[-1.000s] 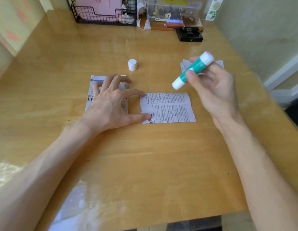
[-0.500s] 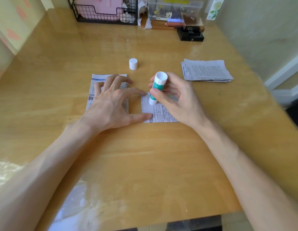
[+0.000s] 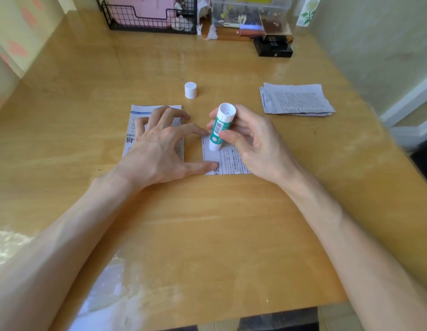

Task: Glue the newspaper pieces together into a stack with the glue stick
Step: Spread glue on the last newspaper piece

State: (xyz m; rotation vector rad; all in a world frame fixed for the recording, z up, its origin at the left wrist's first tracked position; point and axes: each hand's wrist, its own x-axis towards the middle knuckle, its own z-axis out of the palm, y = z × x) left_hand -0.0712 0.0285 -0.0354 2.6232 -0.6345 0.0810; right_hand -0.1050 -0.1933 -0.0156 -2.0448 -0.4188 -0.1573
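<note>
Glue stick applied to a newspaper piece, frame centre.
Right hand (image 3: 253, 142) grips the stick (image 3: 219, 127), tip on the piece (image 3: 229, 161); left hand (image 3: 160, 149), fingers spread, presses its left edge.

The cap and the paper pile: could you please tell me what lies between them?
Nothing: in the head view, only bare table separates the cap from the paper pile.

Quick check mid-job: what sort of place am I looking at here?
Probably a home desk or hobby corner: a wooden table against painted walls, a black wire basket and a clear plastic box of small items at its far edge.
</note>
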